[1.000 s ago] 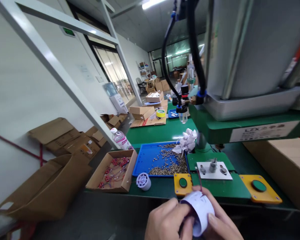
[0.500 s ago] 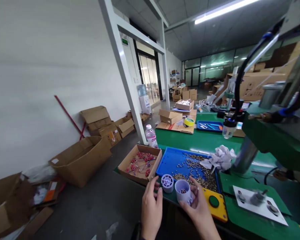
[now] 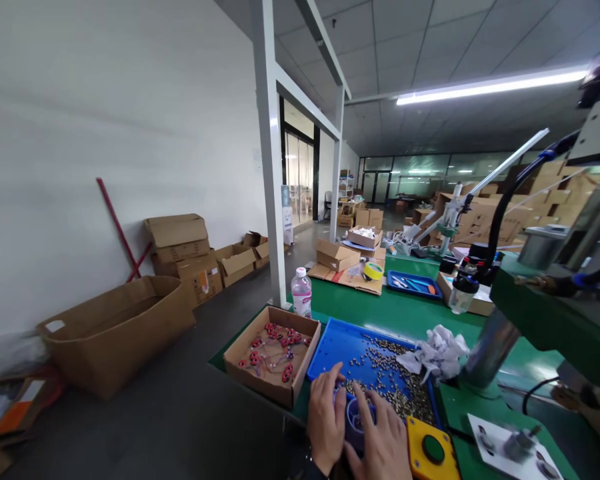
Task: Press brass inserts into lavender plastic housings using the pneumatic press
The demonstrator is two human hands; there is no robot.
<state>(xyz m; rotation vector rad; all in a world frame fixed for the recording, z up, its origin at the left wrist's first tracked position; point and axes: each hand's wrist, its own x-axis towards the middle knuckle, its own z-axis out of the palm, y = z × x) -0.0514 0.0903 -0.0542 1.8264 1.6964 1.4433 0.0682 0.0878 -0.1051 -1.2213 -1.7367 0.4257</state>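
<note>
Head view, reading left to right with the blue tray (image 3: 340,340) as the landmark. Far left of the tray, on the floor, a large open cardboard carton (image 3: 115,330); stacked cartons (image 3: 180,250) stand against the wall behind it. Just left of the tray, touching its side, a shallow cardboard box (image 3: 273,353) holds red parts with thin wires. Behind that box, near the tray's far left corner, a clear water bottle (image 3: 301,292) stands upright on the green worktop (image 3: 405,310). The tray itself carries a scatter of small brass-coloured pieces (image 3: 385,383). At the tray's near edge sits a small pale plastic cup (image 3: 356,420), open end up; contents too dim to tell. Left hand (image 3: 326,420) lies against the cup's left side, fingers extended together onto the tray. Right hand (image 3: 380,440) wraps the cup's right side, fingers curled around its rim; both hands close on the cup between them. At the tray's far right corner, a crumpled white rag (image 3: 437,350). Right of the tray's near corner, a yellow button box (image 3: 433,453) with a green button.
</note>
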